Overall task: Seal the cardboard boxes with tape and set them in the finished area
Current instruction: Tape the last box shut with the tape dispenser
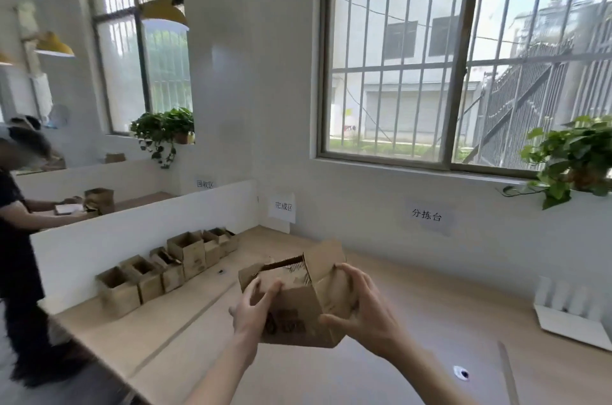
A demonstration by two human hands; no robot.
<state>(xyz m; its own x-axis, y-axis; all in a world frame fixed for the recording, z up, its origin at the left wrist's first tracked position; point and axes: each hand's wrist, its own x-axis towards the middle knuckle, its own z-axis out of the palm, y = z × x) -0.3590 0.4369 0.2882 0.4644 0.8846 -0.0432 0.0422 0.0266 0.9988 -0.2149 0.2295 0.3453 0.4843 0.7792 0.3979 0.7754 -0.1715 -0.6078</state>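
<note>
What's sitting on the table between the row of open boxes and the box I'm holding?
In the head view, only a small dark object lies on the table between the row of open boxes and the held box; otherwise bare wood.

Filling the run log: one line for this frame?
stage: pre-tape | left hand: grips brown cardboard box | right hand: grips box side | box: above wooden table, flaps open | tape: not seen

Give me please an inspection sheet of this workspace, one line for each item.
Surface: light wooden table.
Job's things: held cardboard box, flaps still open; row of open boxes along the white divider. No tape seen.
Clutter: white stand, small round object.
Hands: left hand and right hand grip the box.
Cables: one by the potted plant.
Surroundings: barred window, wall labels, another person.
</note>
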